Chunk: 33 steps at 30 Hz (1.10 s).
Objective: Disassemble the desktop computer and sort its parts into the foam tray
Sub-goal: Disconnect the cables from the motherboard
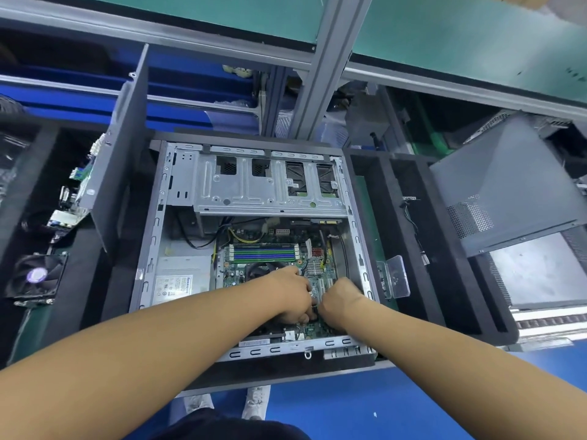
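While left hand (292, 293) and right hand (341, 301) pinch a black part (314, 310), the case (152, 249) holds the motherboard (229, 277).

A green-topped counter (368, 217) carried a desktop computer case (254, 188) lying open on its side. A black foam tray (451, 265) sat just beside it on the right, a second foam tray (79, 281) on the left.

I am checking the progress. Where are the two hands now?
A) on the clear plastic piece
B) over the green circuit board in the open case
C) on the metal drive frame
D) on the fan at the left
B: the left hand and the right hand meet over the green circuit board in the case, pinching a small dark part.
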Available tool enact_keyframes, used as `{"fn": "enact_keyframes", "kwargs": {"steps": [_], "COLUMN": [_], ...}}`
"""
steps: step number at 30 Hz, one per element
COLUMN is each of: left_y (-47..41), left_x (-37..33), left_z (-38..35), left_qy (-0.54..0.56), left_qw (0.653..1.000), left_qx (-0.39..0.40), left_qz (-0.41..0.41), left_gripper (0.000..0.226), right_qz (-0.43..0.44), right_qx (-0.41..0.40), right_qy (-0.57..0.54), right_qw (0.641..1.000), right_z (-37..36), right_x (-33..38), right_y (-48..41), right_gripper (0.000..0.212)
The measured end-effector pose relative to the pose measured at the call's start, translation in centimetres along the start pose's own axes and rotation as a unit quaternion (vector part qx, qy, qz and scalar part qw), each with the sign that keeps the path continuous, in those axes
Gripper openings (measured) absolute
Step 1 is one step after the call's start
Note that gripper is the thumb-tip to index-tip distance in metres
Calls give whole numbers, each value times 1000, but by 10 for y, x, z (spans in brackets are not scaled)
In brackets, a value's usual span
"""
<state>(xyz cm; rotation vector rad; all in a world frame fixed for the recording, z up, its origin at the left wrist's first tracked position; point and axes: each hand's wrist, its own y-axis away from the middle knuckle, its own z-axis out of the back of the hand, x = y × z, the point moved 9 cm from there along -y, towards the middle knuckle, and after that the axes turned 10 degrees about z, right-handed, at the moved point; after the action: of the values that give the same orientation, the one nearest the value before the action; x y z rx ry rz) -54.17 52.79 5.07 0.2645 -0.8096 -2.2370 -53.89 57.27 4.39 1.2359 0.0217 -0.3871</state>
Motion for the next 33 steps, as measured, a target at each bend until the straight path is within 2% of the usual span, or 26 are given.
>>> {"fn": "enact_keyframes", "kwargs": {"steps": [2, 7, 11, 15, 17, 19, 21, 23, 27, 30, 33], "left_y": [-3, -5, -5, -4, -4, 1, 8, 14, 21, 19, 12], "left_x": [1, 0, 0, -2, -3, -3, 1, 13, 49, 76, 101], "left_z": [0, -2, -1, -1, -2, 1, 10, 20, 32, 28, 15], "left_qy": [6, 18, 21, 19, 0, 10, 50, 76, 162, 242, 307], "left_qw": [1000, 1000, 1000, 1000, 1000, 999, 995, 987, 968, 951, 927], "left_qx": [-1, -12, -3, 12, 3, -20, -68, -128, -189, -191, -183], "left_qz": [-1, -3, -6, -5, -16, -37, -56, -57, -18, 38, 115], "left_gripper": [42, 43, 43, 46, 46, 42, 35, 30, 35, 29, 39], "right_qz": [14, -10, -45, -20, -15, 26, 73, 102, 123, 113, 75], "right_qx": [4, 15, -49, -14, -68, -123, -159, -193, -236, -256, -305], "right_qy": [44, -16, -8, -47, -32, -18, -73, -179, -321, -291, -287], "right_qw": [999, 1000, 998, 999, 997, 992, 982, 959, 909, 915, 905], "right_z": [-2, -4, 17, 26, 38, 47, 52, 57, 65, 73, 85], "right_x": [1, -1, -19, -31, -32, -28, -26, -34, -54, -46, -40], "right_y": [-6, -5, 3, 13, 22, 29, 35, 43, 52, 46, 39], "right_gripper": [28, 27, 9, 12, 7, 7, 19, 19, 15, 18, 24]}}
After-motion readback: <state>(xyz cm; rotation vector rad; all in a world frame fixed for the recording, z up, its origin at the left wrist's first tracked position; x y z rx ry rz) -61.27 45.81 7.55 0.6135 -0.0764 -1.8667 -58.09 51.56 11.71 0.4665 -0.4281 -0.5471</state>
